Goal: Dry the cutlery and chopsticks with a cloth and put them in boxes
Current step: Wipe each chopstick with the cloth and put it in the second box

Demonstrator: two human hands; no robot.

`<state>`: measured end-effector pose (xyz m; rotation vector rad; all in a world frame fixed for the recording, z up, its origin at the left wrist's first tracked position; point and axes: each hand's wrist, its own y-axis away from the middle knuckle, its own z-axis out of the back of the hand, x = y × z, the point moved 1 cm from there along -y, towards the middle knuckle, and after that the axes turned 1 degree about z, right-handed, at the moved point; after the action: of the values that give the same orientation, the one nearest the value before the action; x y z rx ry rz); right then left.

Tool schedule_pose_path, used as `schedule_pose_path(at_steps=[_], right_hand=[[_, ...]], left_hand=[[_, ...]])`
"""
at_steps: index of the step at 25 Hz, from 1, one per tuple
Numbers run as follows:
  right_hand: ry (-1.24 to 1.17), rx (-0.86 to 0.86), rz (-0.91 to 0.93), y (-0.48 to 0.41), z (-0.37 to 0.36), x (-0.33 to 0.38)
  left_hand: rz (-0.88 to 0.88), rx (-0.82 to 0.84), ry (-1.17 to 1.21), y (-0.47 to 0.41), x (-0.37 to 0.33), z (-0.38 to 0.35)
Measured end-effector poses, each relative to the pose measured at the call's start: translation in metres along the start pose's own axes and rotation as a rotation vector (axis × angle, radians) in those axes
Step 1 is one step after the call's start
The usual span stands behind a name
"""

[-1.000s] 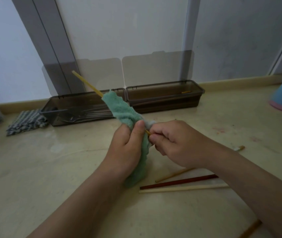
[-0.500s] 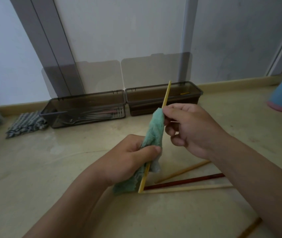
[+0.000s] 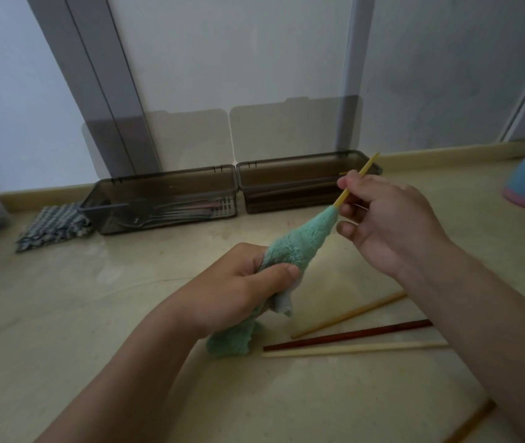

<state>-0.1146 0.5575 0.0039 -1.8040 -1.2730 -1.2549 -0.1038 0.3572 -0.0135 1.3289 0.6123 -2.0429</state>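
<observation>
Chopstick (image 3: 368, 166) has tilted right, pinched by right hand (image 3: 389, 222); left hand (image 3: 238, 289) grips cloth (image 3: 299, 244).

One view was recorded, from a wide-angle camera worn on the person's head. It looked forward and down over the person's own arms, and both forearms entered from the bottom edge. It stood close to the work: the left hand (image 3: 238, 289) and the right hand (image 3: 389, 222), with the green cloth (image 3: 299, 244) and the yellow chopstick (image 3: 355, 180) between them, filled the middle of the frame. The beige surface (image 3: 95, 314) ran away from the lens to the wall (image 3: 254, 59), which the camera faced. The left box (image 3: 165, 174) and the right box (image 3: 286, 193) lay along its foot, beyond the hands, at mid-height of the frame. The grey upright strip (image 3: 95, 75) on the wall leaned outward toward the frame's edge, consistent with the wide lens
</observation>
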Motion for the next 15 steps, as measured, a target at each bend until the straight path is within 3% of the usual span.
schedule_pose_path(at_steps=[3, 8, 13, 15], right_hand=[[-0.049, -0.044, 0.014, -0.003, 0.003, 0.001], [0.097, 0.268, -0.105, 0.010, -0.010, -0.014], [-0.011, -0.003, -0.042, -0.009, 0.006, -0.005], [0.253, -0.026, 0.103, -0.011, 0.013, -0.002]], left_hand=[[0.005, -0.017, -0.036, 0.001, -0.001, 0.001], [0.014, -0.076, -0.080, -0.001, 0.002, 0.002], [0.006, -0.110, -0.057, 0.000, 0.004, 0.005], [-0.012, -0.223, -0.029, -0.001, 0.007, 0.007]])
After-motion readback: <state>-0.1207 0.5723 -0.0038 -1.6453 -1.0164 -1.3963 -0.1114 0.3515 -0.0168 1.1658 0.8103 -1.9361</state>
